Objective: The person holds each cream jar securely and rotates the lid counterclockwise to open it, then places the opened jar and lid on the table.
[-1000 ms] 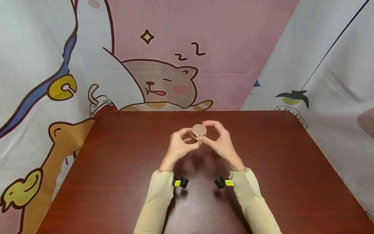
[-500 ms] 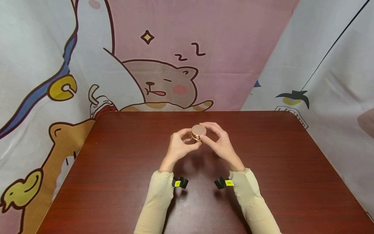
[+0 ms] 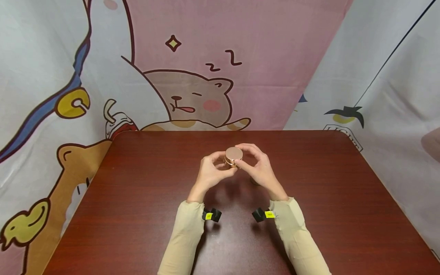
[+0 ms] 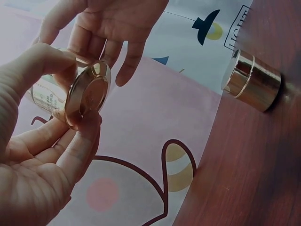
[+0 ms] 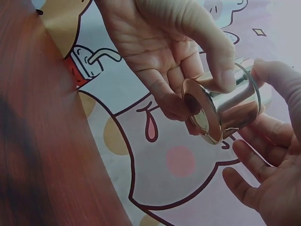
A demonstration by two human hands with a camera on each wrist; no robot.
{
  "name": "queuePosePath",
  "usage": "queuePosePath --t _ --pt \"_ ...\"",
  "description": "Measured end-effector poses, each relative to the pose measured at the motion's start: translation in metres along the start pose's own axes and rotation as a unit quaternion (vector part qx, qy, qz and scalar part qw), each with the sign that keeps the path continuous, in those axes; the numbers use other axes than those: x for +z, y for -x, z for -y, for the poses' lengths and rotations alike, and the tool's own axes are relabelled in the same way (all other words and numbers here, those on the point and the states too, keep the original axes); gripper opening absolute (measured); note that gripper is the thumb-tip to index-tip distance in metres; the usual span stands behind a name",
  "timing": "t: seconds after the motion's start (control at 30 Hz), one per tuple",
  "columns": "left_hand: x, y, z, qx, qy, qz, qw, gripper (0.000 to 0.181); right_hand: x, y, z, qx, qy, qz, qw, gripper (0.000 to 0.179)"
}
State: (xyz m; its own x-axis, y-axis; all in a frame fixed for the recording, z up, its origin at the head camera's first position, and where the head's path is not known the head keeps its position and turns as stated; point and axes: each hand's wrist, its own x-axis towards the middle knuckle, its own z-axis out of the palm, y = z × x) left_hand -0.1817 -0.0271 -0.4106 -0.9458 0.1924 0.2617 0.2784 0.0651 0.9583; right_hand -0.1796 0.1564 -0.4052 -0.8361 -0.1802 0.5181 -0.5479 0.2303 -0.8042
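Note:
Above the table, both hands hold a shiny gold jar with a flat round top. My left hand grips its lower part, thumb on one side and fingers on the other. My right hand pinches the upper part between thumb and fingers. In the left wrist view the jar shows a dished gold base and small print on its side. The right wrist view shows its mirror-like gold wall. A second gold cylinder stands on the table, mostly hidden behind my right hand in the head view.
The dark red-brown wooden table reaches back to a cartoon-printed cloth. Its far edge lies just beyond the hands. Black wrist cameras sit at both sleeve cuffs.
Between the first and second frames, my right thumb and fingers shifted slightly left around the top of the jar. My left hand has stayed nearly still.

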Motion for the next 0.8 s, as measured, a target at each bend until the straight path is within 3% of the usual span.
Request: queuePosePath --t 0.8 --pt "0.0002 0.0000 -0.0008 -0.001 0.000 0.011 0.9999 0.041 -0.0057 -0.0024 0.0062 -0.018 -0.024 -0.021 0.9993 0.045"
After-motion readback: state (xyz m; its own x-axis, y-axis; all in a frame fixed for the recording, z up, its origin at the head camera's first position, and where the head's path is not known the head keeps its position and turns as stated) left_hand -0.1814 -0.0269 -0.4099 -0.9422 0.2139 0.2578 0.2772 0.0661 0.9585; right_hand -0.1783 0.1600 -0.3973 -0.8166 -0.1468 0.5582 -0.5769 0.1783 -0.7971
